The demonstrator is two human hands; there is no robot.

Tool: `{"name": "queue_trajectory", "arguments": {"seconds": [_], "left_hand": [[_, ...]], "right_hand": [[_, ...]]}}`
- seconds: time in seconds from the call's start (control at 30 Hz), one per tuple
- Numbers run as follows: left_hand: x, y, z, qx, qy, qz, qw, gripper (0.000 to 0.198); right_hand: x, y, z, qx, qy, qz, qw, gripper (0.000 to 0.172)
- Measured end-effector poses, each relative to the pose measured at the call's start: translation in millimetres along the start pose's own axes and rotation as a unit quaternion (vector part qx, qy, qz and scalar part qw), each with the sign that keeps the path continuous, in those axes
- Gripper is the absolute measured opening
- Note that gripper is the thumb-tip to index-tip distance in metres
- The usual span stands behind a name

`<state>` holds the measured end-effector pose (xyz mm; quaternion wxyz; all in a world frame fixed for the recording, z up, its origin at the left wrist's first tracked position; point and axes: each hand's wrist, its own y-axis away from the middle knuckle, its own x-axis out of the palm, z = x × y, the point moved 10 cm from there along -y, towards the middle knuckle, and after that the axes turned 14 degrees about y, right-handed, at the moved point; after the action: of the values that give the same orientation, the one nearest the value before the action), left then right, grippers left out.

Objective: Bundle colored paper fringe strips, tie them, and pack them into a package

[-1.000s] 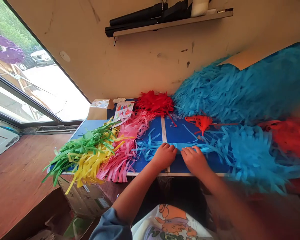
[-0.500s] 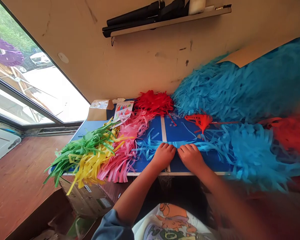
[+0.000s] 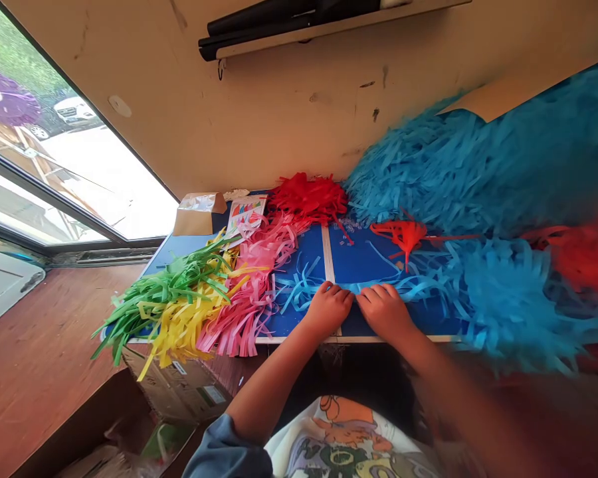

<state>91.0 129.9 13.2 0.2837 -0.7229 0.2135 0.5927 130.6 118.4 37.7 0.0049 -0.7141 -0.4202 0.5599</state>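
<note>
A light-blue fringed tissue-paper tassel (image 3: 299,287) lies stretched sideways across the blue table (image 3: 353,255), its cut strips fanning out at both ends. My left hand (image 3: 331,309) is closed on its middle, fingers curled over the paper. Close beside it, my right hand (image 3: 383,311) grips the same tassel, with the two hands almost touching. The fingertips hide the twisted part between them. Just right of my hands, more loose blue fringe (image 3: 508,299) is heaped on the table.
Green (image 3: 174,285), yellow (image 3: 189,325) and pink fringe (image 3: 244,299) lie at the left. Red fringe (image 3: 309,199) and a small red tassel (image 3: 403,236) sit behind. A large blue fringe pile (image 3: 458,172) leans on the wall. Below left stands an open cardboard box (image 3: 90,425).
The view has shifted slightly. Both hands stay closed on the middle of the blue tassel, with hardly any movement along it.
</note>
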Motion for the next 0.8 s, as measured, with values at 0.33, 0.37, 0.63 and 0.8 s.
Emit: {"name": "queue_trajectory", "arguments": {"seconds": [0.33,0.37,0.63,0.8], "left_hand": [[-8.5,41,-11,0.035,0.016,0.013,0.999,0.022],[-8.6,42,-13,0.033,0.019,0.013,0.999,0.02],[-1.0,35,-23,0.005,0.038,0.02,0.999,0.017],[-3.7,33,-23,-0.047,0.051,0.02,0.997,0.02]], "right_hand": [[-24,52,-24,0.009,0.016,0.023,1.0,0.018],[-25,55,-26,0.019,0.015,0.033,0.999,0.017],[-5,38,-4,-0.021,-0.117,0.101,0.988,0.02],[11,30,-11,-0.001,-0.154,0.146,0.977,0.019]]}}
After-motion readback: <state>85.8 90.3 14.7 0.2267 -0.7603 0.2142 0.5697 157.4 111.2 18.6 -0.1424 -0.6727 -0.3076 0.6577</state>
